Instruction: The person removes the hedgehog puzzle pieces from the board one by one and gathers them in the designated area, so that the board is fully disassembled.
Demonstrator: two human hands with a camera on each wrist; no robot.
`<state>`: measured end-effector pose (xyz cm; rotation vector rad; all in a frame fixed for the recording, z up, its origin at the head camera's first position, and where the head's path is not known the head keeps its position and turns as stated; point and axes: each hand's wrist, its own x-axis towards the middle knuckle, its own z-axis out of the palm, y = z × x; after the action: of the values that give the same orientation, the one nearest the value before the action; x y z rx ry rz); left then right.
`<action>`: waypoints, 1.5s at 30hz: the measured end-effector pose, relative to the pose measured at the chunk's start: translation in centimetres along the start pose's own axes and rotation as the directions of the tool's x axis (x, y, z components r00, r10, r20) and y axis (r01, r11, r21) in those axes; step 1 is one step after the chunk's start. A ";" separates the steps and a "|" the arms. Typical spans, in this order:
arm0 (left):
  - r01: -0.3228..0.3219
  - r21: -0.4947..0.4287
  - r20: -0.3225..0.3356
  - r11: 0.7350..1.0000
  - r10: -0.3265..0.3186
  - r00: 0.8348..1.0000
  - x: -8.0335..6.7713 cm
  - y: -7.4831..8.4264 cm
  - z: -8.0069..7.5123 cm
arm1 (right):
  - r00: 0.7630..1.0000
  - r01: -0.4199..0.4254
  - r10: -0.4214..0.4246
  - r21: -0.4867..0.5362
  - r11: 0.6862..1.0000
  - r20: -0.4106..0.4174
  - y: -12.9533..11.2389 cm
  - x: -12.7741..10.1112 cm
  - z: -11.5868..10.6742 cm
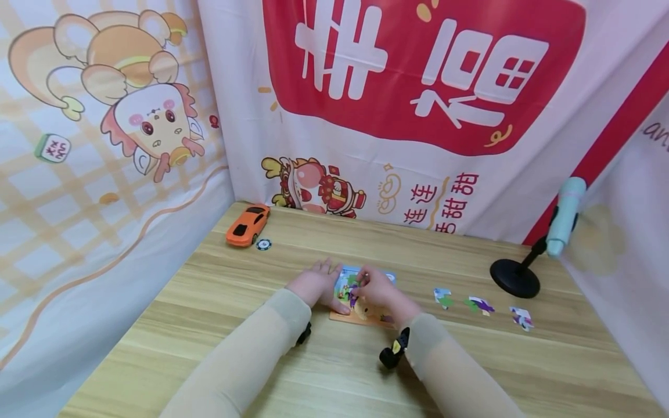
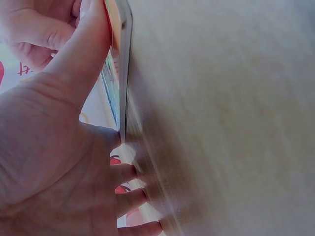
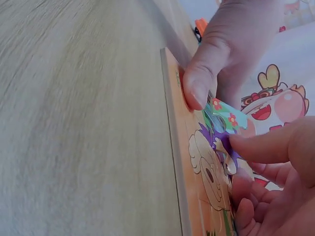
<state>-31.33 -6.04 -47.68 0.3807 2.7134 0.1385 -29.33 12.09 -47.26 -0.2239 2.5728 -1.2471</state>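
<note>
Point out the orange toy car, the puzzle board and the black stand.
orange toy car (image 1: 248,225), head view, on its roof.
puzzle board (image 3: 173,128), right wrist view, on its near edge.
black stand (image 1: 514,278), head view, on its round base.

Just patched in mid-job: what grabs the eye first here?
Both hands meet mid-table over a colourful cartoon jigsaw board: the left hand presses its edge while the right hand pinches a purple puzzle piece onto it. Three loose pieces lie to the right, an orange toy car far left.
</note>
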 end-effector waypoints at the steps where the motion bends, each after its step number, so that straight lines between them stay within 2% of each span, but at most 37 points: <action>1: 0.003 -0.007 0.002 1.000 -0.003 1.000 0.1 -0.1 0.1 | 1.000 0.004 -0.004 0.020 1.000 -0.012 0.1 0.0 0.0; 8: 0.020 -0.034 0.012 0.999 -0.019 1.000 0.3 -0.1 0.3 | 0.998 -0.025 0.031 0.120 0.992 -0.047 0.5 0.1 -0.2; 13: 0.029 -0.041 0.021 0.999 -0.028 0.999 0.1 0.2 0.4 | 0.997 -0.038 0.053 0.268 0.963 -0.052 1.0 -0.5 -0.9; 16: 0.033 -0.057 0.022 0.998 -0.032 0.999 -0.1 0.4 0.5 | 0.998 -0.014 0.034 0.310 0.951 -0.059 1.3 -1.2 -2.3; 21: 0.034 -0.076 0.015 0.997 -0.033 0.999 0.4 0.2 1.0 | 0.998 0.000 0.019 0.319 0.948 -0.058 1.7 -2.8 -5.6; 27: 0.030 -0.082 0.009 0.996 -0.029 1.000 0.8 -0.2 1.2 | 0.997 0.043 -0.023 0.281 0.959 -0.074 3.1 -5.2 -10.0; 32: 0.031 -0.069 0.006 0.997 -0.031 1.000 0.4 -0.2 0.9 | 0.999 0.003 0.009 0.231 0.973 -0.051 5.6 -7.0 -12.8; 39: 0.049 -0.085 0.013 0.995 -0.048 0.999 -1.7 0.8 -0.7 | 0.993 -0.111 0.105 0.115 0.987 0.056 9.3 -9.7 -13.7; 45: 0.044 -0.105 0.006 0.994 -0.044 0.999 -1.1 0.6 -0.5 | 0.991 -0.129 0.128 0.012 0.992 0.046 11.2 -11.1 -14.2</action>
<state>-30.43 -5.75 -46.71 0.2898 2.6951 0.2663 -23.41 32.38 -45.76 -0.0800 2.4957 -1.2010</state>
